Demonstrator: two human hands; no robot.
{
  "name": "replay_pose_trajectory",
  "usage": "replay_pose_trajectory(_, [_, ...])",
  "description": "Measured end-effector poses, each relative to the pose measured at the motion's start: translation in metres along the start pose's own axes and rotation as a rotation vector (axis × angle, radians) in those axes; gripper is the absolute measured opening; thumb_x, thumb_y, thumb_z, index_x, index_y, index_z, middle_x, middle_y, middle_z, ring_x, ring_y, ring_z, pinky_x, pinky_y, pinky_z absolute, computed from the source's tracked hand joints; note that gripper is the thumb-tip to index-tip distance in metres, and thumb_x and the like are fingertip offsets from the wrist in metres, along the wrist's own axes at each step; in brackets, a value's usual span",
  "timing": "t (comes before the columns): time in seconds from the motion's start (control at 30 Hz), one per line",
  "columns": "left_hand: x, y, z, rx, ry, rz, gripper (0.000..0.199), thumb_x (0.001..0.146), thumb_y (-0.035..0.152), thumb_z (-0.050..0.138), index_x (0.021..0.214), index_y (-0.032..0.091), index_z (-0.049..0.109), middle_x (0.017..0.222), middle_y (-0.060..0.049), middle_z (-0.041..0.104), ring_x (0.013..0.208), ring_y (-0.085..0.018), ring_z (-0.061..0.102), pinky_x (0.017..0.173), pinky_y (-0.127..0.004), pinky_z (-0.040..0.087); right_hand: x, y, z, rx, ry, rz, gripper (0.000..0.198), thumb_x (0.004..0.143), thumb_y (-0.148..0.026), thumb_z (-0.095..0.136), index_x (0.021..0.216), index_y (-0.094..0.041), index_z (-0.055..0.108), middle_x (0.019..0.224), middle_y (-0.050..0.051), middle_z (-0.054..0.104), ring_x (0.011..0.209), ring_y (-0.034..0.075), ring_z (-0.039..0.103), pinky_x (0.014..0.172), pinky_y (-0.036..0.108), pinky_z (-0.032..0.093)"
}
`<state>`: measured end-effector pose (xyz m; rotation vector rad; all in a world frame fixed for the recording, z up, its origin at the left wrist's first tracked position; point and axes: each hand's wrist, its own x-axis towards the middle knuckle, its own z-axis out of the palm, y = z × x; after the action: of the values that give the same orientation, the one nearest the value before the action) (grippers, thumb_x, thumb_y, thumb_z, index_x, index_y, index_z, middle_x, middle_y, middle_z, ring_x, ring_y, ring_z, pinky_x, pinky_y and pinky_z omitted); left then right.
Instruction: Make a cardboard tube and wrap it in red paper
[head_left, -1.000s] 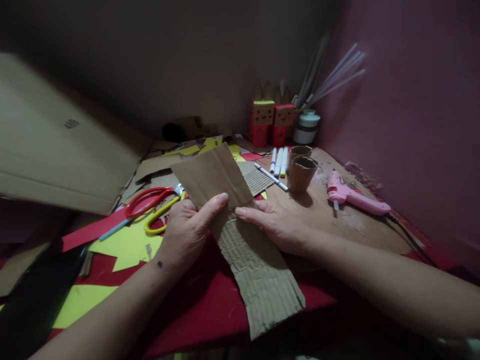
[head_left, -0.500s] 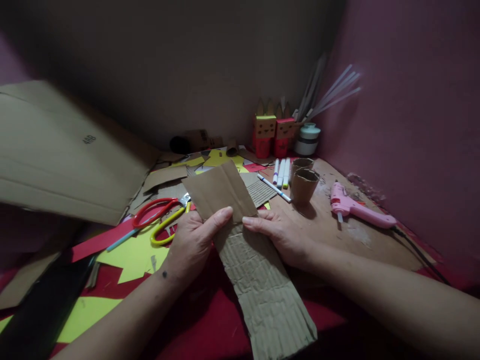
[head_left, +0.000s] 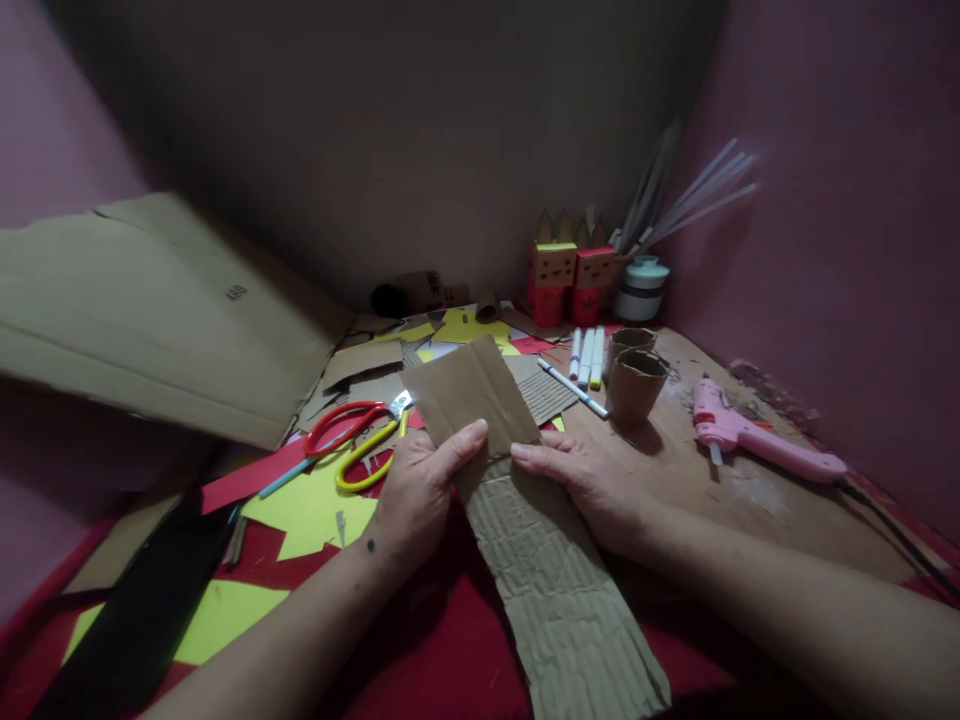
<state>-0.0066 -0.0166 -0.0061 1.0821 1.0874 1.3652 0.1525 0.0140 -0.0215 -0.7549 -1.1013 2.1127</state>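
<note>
Both of my hands grip one long strip of cardboard [head_left: 559, 570], held tilted above the table edge. Its near part shows crumpled corrugated ridges; the far part is a smooth brown flap, with a crease or edge where my thumbs press. My left hand [head_left: 424, 485] is closed on the left edge, thumb on top. On the right edge my right hand [head_left: 592, 485] is closed too, its thumb near the crease. Fingers under the cardboard are hidden. Scissors [head_left: 360, 440] with red and yellow handles lie just left of my left hand.
A pink glue gun [head_left: 757, 435] with a cord lies at right. Nearer stand cardboard cups [head_left: 637, 385], beside several markers [head_left: 585, 358]. Red figures [head_left: 551, 285] and a lidded jar [head_left: 641, 290] stand behind. Yellow paper [head_left: 307, 510] and a large cardboard sheet [head_left: 172, 310] are at left.
The whole scene has shifted right in view as the camera turned a little left. My hands keep the same hold on the cardboard strip.
</note>
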Motion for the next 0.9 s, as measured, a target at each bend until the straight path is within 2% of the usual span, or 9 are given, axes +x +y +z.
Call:
replay_pose_trajectory(0.13, [-0.0035,-0.0037,-0.0025,0.037,0.016,-0.049,0.02,0.077,0.032,0.068,0.088,0.016,0.072,0.084,-0.006,0.076,0.071,-0.02,0.069,0.064,-0.026,0.055,0.0004,0.0047,-0.0041,0.02,-0.078,0.011,0.032,0.076,-0.036,0.069,0.101,-0.015,0.067,0.076,0.005,0.069,0.066,0.016,0.062,0.071,0.032,0.046])
replay_pose_trajectory(0.23, [-0.0054,-0.0029,-0.0026,0.106,0.059,0.026,0.017,0.073,0.03,0.071,0.083,0.017,0.073,0.081,-0.005,0.076,0.07,-0.02,0.069,0.061,-0.024,0.054,0.0017,0.0083,-0.008,0.0,-0.124,-0.032,0.031,0.08,-0.036,0.065,0.103,-0.015,0.067,0.079,0.006,0.069,0.068,0.016,0.062,0.074,0.034,0.045])
replay_pose_trajectory(0.37, [-0.0062,-0.0019,-0.0018,0.143,0.09,0.136,0.01,0.07,0.027,0.072,0.074,0.018,0.074,0.074,-0.002,0.075,0.066,-0.017,0.067,0.058,-0.022,0.053,0.0024,0.0091,-0.0099,-0.043,-0.132,-0.069,0.03,0.082,-0.035,0.064,0.105,-0.016,0.067,0.078,0.005,0.069,0.068,0.016,0.062,0.071,0.032,0.045])
replay_pose_trajectory(0.5, [-0.0058,-0.0001,-0.0007,0.156,0.089,0.179,0.007,0.068,0.025,0.073,0.071,0.019,0.074,0.071,-0.001,0.075,0.064,-0.016,0.066,0.058,-0.02,0.052,0.0028,0.0077,-0.0087,-0.044,-0.149,-0.089,0.026,0.083,-0.032,0.063,0.103,-0.016,0.069,0.076,0.005,0.069,0.065,0.015,0.062,0.07,0.032,0.045])
replay_pose_trajectory(0.67, [-0.0061,0.0009,-0.0022,0.05,0.053,0.059,0.016,0.069,0.031,0.074,0.08,0.02,0.075,0.077,-0.002,0.076,0.068,-0.018,0.068,0.059,-0.021,0.053,0.0033,0.0078,-0.0069,0.034,-0.175,-0.075,0.028,0.079,-0.032,0.067,0.101,-0.015,0.069,0.077,0.005,0.069,0.066,0.014,0.062,0.073,0.032,0.044])
replay_pose_trajectory(0.77, [-0.0063,-0.0009,-0.0051,0.02,0.009,-0.019,0.019,0.073,0.032,0.072,0.086,0.018,0.074,0.081,-0.005,0.076,0.071,-0.018,0.068,0.062,-0.021,0.054,0.0017,0.0074,-0.0051,0.026,-0.152,0.002,0.034,0.074,-0.037,0.072,0.096,-0.012,0.069,0.075,0.006,0.067,0.066,0.014,0.062,0.07,0.03,0.044])
replay_pose_trajectory(0.9, [-0.0039,-0.0032,-0.0062,-0.064,-0.033,-0.136,0.019,0.077,0.031,0.069,0.088,0.016,0.072,0.078,-0.006,0.075,0.063,-0.017,0.068,0.061,-0.025,0.055,-0.0004,0.0063,-0.0005,-0.002,-0.108,0.075,0.038,0.065,-0.041,0.077,0.085,-0.01,0.068,0.07,0.004,0.065,0.063,0.014,0.06,0.066,0.028,0.043])
